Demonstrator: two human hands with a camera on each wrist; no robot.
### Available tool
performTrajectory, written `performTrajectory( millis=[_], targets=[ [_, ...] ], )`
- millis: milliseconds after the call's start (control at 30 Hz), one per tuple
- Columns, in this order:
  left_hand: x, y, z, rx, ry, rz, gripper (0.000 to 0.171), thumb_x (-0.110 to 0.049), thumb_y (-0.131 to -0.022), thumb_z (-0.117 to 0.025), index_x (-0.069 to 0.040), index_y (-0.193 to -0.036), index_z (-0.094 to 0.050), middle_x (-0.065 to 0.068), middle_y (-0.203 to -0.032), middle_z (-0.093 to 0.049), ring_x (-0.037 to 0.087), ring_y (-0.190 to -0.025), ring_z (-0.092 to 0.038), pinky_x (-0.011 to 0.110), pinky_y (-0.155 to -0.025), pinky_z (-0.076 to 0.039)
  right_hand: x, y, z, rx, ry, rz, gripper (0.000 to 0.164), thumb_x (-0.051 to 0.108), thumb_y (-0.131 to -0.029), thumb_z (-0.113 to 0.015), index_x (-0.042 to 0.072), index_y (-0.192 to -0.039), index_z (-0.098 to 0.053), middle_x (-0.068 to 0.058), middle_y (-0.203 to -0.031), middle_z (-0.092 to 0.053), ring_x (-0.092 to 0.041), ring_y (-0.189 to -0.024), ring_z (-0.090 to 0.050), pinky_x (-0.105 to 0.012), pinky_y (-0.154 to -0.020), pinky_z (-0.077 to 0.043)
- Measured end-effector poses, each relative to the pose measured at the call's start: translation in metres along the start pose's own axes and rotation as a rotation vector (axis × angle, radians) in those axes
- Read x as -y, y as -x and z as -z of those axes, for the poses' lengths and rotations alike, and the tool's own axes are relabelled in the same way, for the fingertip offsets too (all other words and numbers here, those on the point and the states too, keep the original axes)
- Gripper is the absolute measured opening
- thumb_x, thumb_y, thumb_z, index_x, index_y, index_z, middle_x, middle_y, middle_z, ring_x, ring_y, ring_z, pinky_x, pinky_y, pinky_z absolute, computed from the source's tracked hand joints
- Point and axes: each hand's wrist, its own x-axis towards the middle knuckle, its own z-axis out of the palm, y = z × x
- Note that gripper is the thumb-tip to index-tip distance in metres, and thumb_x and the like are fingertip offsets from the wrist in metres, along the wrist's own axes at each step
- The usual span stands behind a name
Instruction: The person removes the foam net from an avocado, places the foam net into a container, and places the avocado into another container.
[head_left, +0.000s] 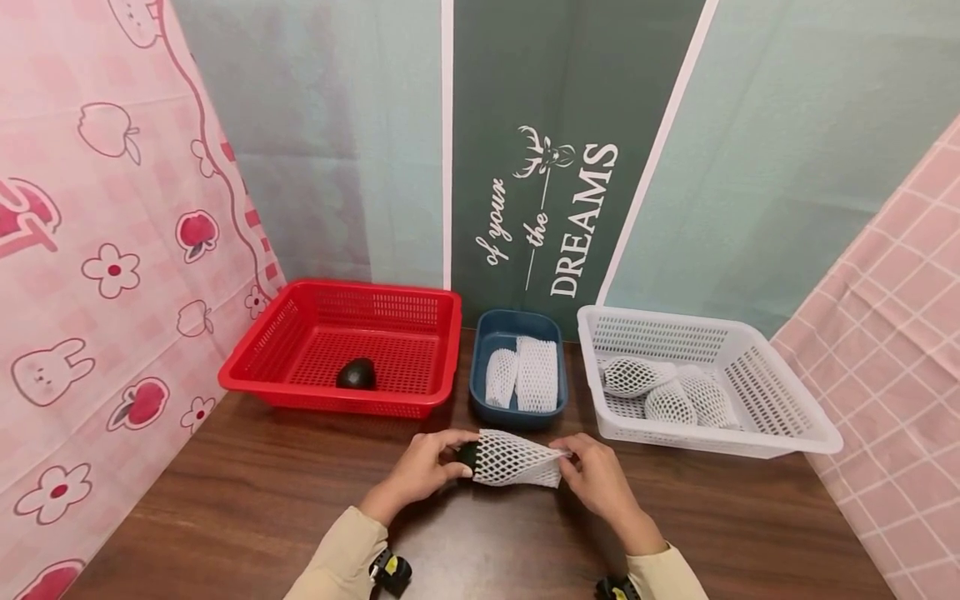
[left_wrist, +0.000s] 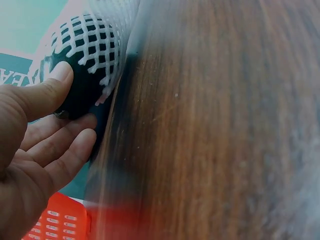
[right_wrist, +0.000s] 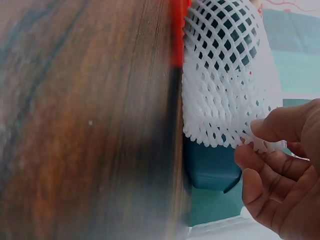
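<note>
A dark avocado (left_wrist: 82,92) lies over the table, most of it inside a white foam net sleeve (head_left: 517,460). Its bare end sticks out on the left, where my left hand (head_left: 423,467) holds it between thumb and fingers. At the other end, my right hand (head_left: 600,479) pinches the sleeve's open edge between thumb and fingertips. In the right wrist view the net (right_wrist: 220,90) is stretched over the avocado's far part and hangs loose and flattened near the fingers. The left wrist view shows the net's other edge partway along the avocado.
Behind on the left, a red basket (head_left: 337,400) holds one bare avocado (head_left: 356,374). A blue bin (head_left: 480,400) in the middle holds folded foam nets (head_left: 537,375). On the right, a white basket (head_left: 795,425) contains several netted avocados (head_left: 636,377). All stand on a brown wooden table (head_left: 225,500).
</note>
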Motion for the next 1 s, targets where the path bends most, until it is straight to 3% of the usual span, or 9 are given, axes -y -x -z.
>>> performTrajectory(
  millis=[400, 800, 1000],
  targets=[
    [0.0003, 0.0038, 0.0019, -0.005, 0.035, 0.025, 0.042, -0.003, -0.074, -0.076, -0.005, -0.114, -0.064, 0.007, -0.100, -0.067, 0.019, -0.080, -0.064, 0.034, -0.071, -0.051, -0.0025, 0.0030, 0.0021, 0.018, 0.003, -0.040, 0.023, -0.007, -0.070, -0.073, 0.009, -0.085, -0.070, 0.002, -0.082, -0.062, -0.007, -0.061, -0.053, -0.026, -0.056, -0.046],
    [-0.0015, 0.0048, 0.0018, 0.001, 0.032, 0.019, 0.042, -0.003, -0.075, -0.076, -0.006, -0.115, -0.063, 0.006, -0.097, -0.066, 0.018, -0.078, -0.063, 0.033, -0.070, -0.051, -0.0015, 0.0052, 0.0023, 0.020, -0.010, -0.040, 0.023, -0.008, -0.069, -0.072, 0.009, -0.084, -0.069, 0.003, -0.081, -0.061, -0.007, -0.061, -0.053, -0.026, -0.056, -0.046],
    [-0.0048, 0.0045, 0.0017, 0.010, -0.030, 0.000, 0.044, -0.009, -0.075, -0.077, -0.005, -0.117, -0.061, 0.006, -0.104, -0.065, 0.015, -0.086, -0.062, 0.029, -0.073, -0.050, 0.0013, 0.0051, 0.0036, 0.083, 0.011, -0.027, 0.025, -0.002, -0.070, -0.071, 0.009, -0.093, -0.069, -0.003, -0.091, -0.064, -0.019, -0.082, -0.058, -0.037, -0.069, -0.047]
  ],
)
